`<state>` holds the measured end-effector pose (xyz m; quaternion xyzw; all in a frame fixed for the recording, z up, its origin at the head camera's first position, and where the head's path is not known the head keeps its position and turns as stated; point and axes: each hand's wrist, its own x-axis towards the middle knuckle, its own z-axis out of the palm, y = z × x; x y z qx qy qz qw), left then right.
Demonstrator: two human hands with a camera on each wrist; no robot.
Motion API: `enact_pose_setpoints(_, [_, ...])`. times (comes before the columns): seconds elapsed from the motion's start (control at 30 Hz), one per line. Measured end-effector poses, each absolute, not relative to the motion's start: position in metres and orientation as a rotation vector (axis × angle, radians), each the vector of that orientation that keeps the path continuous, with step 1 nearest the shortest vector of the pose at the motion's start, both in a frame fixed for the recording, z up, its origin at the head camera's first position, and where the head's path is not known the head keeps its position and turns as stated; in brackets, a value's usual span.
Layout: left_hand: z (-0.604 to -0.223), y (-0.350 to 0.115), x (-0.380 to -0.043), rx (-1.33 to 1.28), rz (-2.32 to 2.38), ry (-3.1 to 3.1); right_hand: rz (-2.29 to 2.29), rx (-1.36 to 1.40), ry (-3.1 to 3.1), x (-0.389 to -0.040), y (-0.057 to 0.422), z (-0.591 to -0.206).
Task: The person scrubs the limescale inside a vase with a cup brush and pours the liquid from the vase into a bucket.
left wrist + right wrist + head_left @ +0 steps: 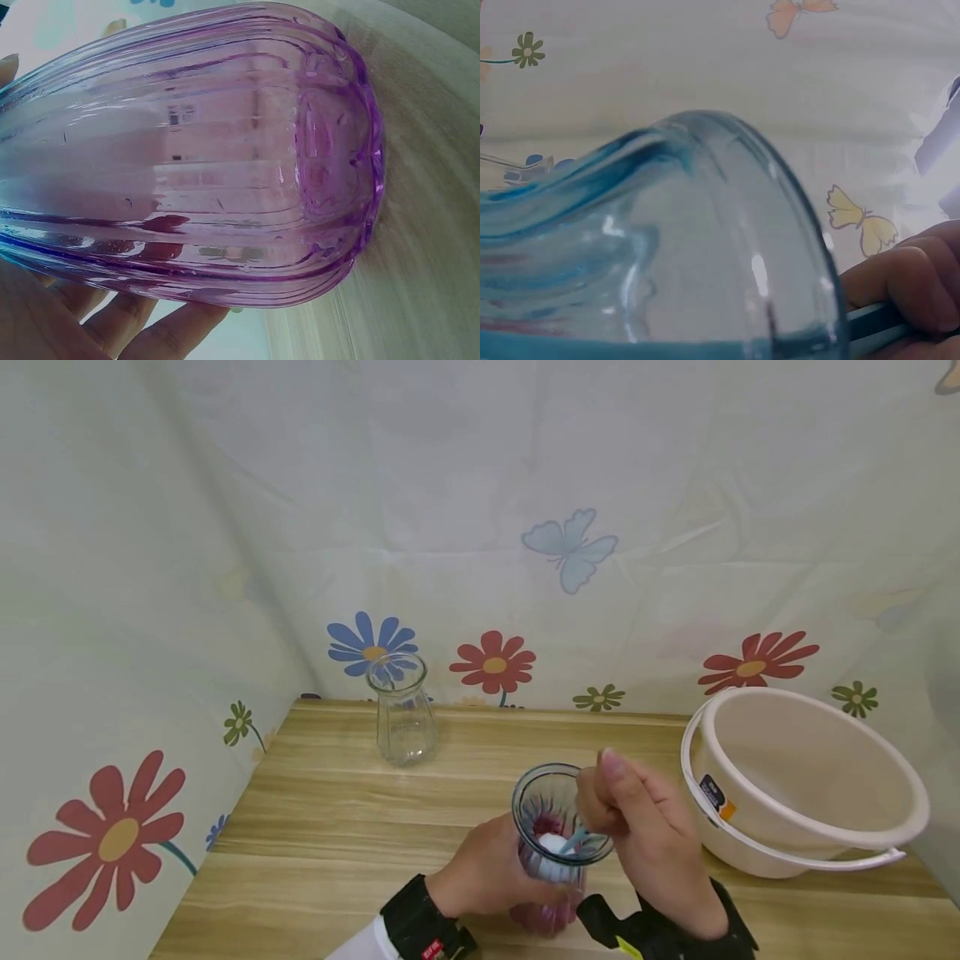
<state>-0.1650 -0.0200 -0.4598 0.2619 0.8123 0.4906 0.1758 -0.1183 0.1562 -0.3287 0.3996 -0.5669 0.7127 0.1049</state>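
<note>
Okay, so your left hand (pixel 487 870) is wrapped round the ribbed vase (pixel 225 165), bluish at the rim and going purple-pink toward the base. Your right hand (pixel 651 831) is up at the mouth, fingers curled tight on a blue handle (pixel 870 328) that slants down into the glass. There's a white lump (pixel 552 843) inside near the handle's lower end (can't tell from here what it's made of, tbh). The vase is low in your head view, over the near part of the wooden tabletop (pixel 322 843); whether its base touches the wood, I can't tell. The clear glass jar (pixel 407 727) stands farther back to your left, and the cream bucket (pixel 738 793) sits to your right.
</note>
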Motion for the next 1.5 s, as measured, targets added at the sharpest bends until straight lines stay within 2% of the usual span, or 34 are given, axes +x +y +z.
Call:
enact_pose_setpoints(0.17, [-0.462,-0.020,-0.165,0.742,1.375,2.315,2.122,1.257,-1.543,-0.119,0.157,-0.329])
enact_pose_setpoints(0.47, [-0.465,-0.020,-0.166,0.807,1.411,2.293,2.005,1.069,-1.930,-0.117,0.150,-0.326])
enact_pose_setpoints(1.13, [-0.466,-0.018,-0.169,0.887,1.398,2.296,1.886,0.936,-2.300,-0.119,0.145,-0.327])
enact_pose_setpoints(1.5, [-0.465,-0.019,-0.169,0.884,1.397,2.287,1.930,1.028,-2.232,-0.120,0.148,-0.326])
